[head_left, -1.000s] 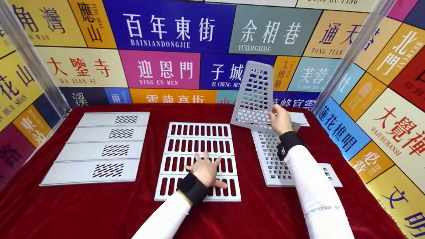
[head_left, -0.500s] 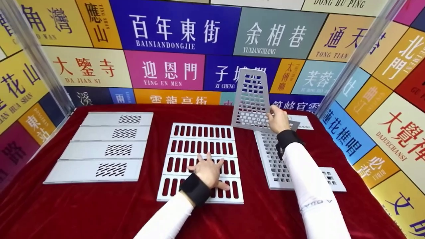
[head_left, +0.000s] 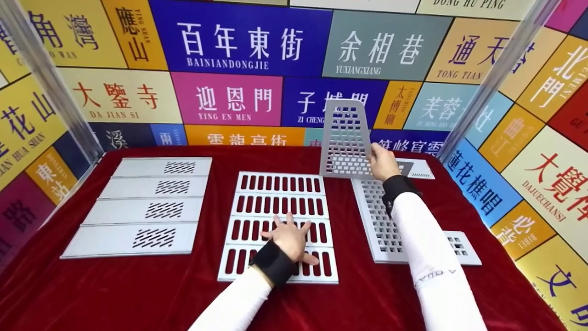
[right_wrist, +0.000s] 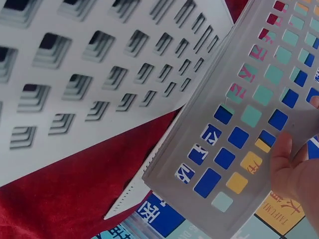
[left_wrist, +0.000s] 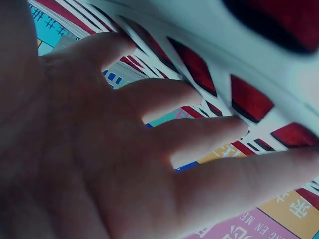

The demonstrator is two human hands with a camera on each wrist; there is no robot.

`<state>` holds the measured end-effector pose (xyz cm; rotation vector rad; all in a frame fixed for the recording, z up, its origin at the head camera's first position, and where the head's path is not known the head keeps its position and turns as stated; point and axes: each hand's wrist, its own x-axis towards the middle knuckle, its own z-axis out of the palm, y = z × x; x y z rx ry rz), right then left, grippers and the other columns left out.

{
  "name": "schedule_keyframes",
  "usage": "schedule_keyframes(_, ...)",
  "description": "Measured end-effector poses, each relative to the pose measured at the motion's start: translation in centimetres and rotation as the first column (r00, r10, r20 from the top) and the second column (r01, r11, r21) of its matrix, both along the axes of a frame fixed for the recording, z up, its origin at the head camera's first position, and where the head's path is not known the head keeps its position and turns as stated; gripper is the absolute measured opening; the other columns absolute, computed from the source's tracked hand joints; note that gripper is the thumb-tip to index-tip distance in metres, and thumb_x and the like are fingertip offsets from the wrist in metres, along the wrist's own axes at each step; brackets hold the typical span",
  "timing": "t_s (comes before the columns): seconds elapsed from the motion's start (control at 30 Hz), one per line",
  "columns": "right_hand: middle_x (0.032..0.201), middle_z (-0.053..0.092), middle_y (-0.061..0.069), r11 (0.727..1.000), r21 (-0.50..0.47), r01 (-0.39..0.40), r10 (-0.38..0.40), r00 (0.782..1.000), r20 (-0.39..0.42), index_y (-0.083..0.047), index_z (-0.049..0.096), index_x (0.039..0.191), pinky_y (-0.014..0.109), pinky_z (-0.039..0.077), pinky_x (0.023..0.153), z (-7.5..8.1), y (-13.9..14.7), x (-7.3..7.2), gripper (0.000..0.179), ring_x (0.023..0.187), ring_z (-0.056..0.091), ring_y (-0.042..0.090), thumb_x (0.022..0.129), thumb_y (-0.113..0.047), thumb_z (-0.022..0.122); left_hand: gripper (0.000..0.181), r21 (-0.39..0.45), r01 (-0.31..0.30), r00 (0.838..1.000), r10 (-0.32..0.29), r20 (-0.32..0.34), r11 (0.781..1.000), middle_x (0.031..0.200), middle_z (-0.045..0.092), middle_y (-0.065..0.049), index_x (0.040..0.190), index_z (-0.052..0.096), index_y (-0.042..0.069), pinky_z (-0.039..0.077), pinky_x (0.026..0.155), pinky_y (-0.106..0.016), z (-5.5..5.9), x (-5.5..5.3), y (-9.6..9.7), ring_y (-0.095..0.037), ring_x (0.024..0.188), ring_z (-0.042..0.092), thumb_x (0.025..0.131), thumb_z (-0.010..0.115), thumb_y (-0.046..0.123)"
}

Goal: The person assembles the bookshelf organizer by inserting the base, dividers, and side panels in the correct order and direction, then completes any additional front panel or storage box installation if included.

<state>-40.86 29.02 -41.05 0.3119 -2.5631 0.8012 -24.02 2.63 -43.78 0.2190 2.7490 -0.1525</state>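
Observation:
My right hand [head_left: 383, 162] pinches the edge of a grey keyboard-shaped plate [head_left: 328, 138] pierced with key-sized square holes. In the head view the plate stands on end at the far edge of a stack of similar holed plates [head_left: 388, 258]. The right wrist view shows thumb and fingers [right_wrist: 283, 152] at its rim, and the stack's layered holes beside it. My left hand [head_left: 290, 241] rests with fingers spread on a group of white slotted panels [head_left: 275, 193] in the middle; its fingertips [left_wrist: 238, 124] touch the panel between slots in the left wrist view.
Several overlapping white panels [head_left: 115, 211] with slanted slots lie at left on the red cloth [head_left: 151, 294]. A white plate with fine slots [head_left: 423, 169] lies at back right, and part of another holed plate [head_left: 468, 255] shows beyond the right sleeve. Sign-printed walls enclose the table.
The keyboard-shaped plate in my right hand has come down a little and turned more upright. The head view has shifted slightly. My left hand stays spread on the slotted panels.

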Motion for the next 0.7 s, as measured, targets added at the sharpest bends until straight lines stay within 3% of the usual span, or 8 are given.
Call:
schedule_keyframes(0.27,0.096,0.063,0.029,0.999,-0.01,0.054,-0.052,0.994,0.097,0.007,0.052,0.097,0.054,0.044,0.082,0.4,-0.4,-0.7,0.006,0.088,0.057,0.043,0.098,0.002,0.048,0.108,0.005,-0.027,0.998,0.027,0.049,1.0,0.17,0.009,-0.006,0.158,0.017,0.046,0.046,0.104,-0.064,0.3,-0.2,0.3,-0.042,0.155,0.015,0.07,0.068,0.08)
schedule_keyframes(0.7,0.106,0.065,0.03,0.997,-0.05,0.051,-0.041,0.984,0.172,0.007,0.054,0.107,0.052,0.046,0.09,0.0,0.1,-1.2,0.013,0.098,0.06,0.042,0.101,0.0,0.045,0.108,-0.002,-0.03,0.998,0.03,0.059,1.0,0.171,0.008,-0.006,0.159,0.015,0.045,0.045,0.104,-0.065,0.4,0.1,0.4,-0.042,0.155,0.013,0.071,0.068,0.078)
